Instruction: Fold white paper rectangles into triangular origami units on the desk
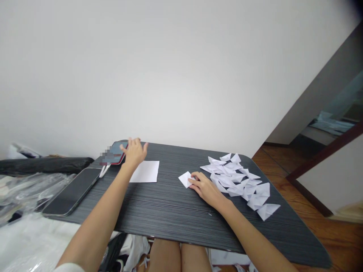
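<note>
My left hand (135, 152) is raised over the back left of the table with its fingers spread, holding nothing. Just behind its fingers lies a lit phone in a red case (117, 151); whether they touch, I cannot tell. Partly under my left wrist is a flat white sheet of paper (146, 172). Near the middle, my right hand (206, 187) pinches the right corner of a small folded paper square (184, 178), which lies against the tabletop. Several folded paper boats (227, 181) are spread to the right of that hand.
The dark striped table (164, 211) stands against a white wall (181, 75). A large black phone (73, 192) lies at its left edge, beside a white cable (104, 170). Plastic-wrapped things (34, 192) are heaped on the left. A wooden floor (326, 230) shows at right.
</note>
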Available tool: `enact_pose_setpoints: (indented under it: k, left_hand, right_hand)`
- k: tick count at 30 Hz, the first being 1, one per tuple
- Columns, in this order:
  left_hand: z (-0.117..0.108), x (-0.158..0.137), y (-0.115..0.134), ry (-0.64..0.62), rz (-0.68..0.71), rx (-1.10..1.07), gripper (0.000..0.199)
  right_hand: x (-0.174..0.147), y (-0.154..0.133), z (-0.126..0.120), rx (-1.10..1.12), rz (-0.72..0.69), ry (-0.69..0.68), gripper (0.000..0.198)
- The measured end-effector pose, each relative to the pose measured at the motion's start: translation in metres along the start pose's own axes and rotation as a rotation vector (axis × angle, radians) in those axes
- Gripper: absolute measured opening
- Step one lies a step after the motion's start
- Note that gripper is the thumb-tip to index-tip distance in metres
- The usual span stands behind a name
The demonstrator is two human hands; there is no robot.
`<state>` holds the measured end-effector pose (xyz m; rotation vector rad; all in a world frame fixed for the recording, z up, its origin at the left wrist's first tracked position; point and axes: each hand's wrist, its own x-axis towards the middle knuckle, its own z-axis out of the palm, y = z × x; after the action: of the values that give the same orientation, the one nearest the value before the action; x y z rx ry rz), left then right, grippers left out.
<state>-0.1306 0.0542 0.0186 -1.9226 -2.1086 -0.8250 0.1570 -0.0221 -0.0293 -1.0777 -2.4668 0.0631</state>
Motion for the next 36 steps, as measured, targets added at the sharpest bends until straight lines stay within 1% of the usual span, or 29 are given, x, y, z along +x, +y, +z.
enact_pose_setpoints:
  k: [2, 3, 4, 5, 6, 7, 10, 15, 17, 20, 25, 29, 33, 36]
  left_hand:
    - [0.000, -0.015, 0.026, -0.128, 0.225, -0.078, 0.038]
    - [0.001, -0.024, 0.039, -0.274, 0.476, -0.179, 0.037]
    - [0.002, -0.033, 0.051, -0.413, 0.696, -0.278, 0.036]
    - [0.004, -0.042, 0.062, -0.509, 0.834, -0.365, 0.035]
    - [0.007, -0.050, 0.070, -0.563, 0.907, -0.435, 0.034]
    - [0.009, -0.057, 0.076, -0.601, 0.946, -0.480, 0.036]
    - [0.017, -0.068, 0.082, -0.606, 0.943, -0.532, 0.042]
    - [0.027, -0.071, 0.078, -0.547, 0.881, -0.536, 0.029]
    - [0.032, -0.073, 0.076, -0.522, 0.865, -0.510, 0.029]
    - [0.038, -0.076, 0.074, -0.496, 0.844, -0.464, 0.030]
    - [0.037, -0.081, 0.072, -0.434, 0.795, -0.454, 0.029]
    - [0.034, -0.080, 0.074, -0.378, 0.678, -0.468, 0.024]
    - [0.035, -0.076, 0.077, -0.409, 0.531, -0.497, 0.017]
    - [0.036, -0.075, 0.078, -0.418, 0.451, -0.502, 0.015]
  right_hand:
    - [0.000, 0.002, 0.002, 0.009, -0.001, 0.018, 0.020]
    - [0.001, 0.004, 0.003, 0.014, -0.007, 0.025, 0.020]
    - [0.001, 0.006, 0.005, 0.017, -0.017, 0.031, 0.021]
    - [0.001, 0.007, 0.006, 0.019, -0.032, 0.037, 0.022]
    - [0.001, 0.009, 0.007, 0.017, -0.046, 0.044, 0.022]
    - [0.001, 0.010, 0.008, 0.014, -0.056, 0.052, 0.023]
    - [0.001, 0.010, 0.009, -0.007, -0.069, 0.074, 0.026]
    - [0.002, 0.007, 0.006, -0.051, -0.104, 0.072, 0.026]
    - [0.002, 0.007, 0.005, -0.050, -0.093, 0.055, 0.025]
    - [0.001, 0.008, 0.006, 0.000, -0.049, 0.057, 0.023]
    - [-0.001, 0.008, 0.007, 0.111, 0.036, 0.146, 0.019]
    - [0.000, 0.009, 0.007, 0.202, 0.147, 0.174, 0.015]
    - [0.005, 0.012, 0.006, 0.246, 0.267, 0.140, 0.014]
    - [0.010, 0.013, 0.004, 0.239, 0.314, 0.103, 0.015]
